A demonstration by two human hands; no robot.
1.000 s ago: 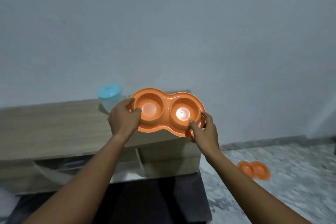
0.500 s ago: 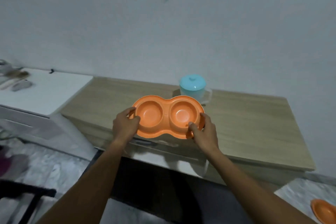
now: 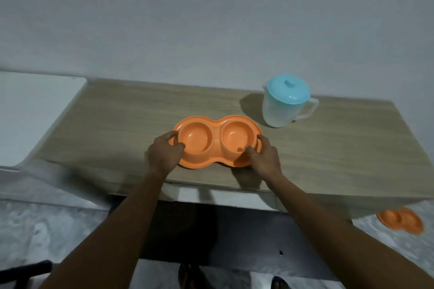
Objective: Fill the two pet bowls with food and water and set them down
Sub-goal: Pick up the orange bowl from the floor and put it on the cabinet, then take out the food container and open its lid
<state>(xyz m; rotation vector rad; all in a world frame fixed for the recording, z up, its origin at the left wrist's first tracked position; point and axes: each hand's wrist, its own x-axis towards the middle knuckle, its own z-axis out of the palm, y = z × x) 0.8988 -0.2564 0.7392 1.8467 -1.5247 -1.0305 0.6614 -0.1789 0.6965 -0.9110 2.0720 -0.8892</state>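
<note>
An orange double pet bowl (image 3: 216,137) rests on the wooden cabinet top (image 3: 122,124), near its front edge. Both wells look empty. My left hand (image 3: 163,156) grips the bowl's left rim, thumb inside the left well. My right hand (image 3: 265,156) grips the right rim, thumb on the inner edge of the right well. A clear plastic jug with a light blue lid (image 3: 285,103) stands upright on the cabinet, behind and to the right of the bowl. A second orange double bowl (image 3: 400,220) lies on the floor at the right.
A white surface (image 3: 30,110) adjoins the cabinet on the left. A grey wall rises right behind the cabinet. Marble-patterned floor (image 3: 42,225) shows left and right, with a dark mat (image 3: 225,234) in front of the cabinet. A black object (image 3: 25,270) sits at the lower left.
The bowl, held up in the air in both hands before, has come down onto the cabinet top. My view has swung and tilted down, so the jug now appears to the right.
</note>
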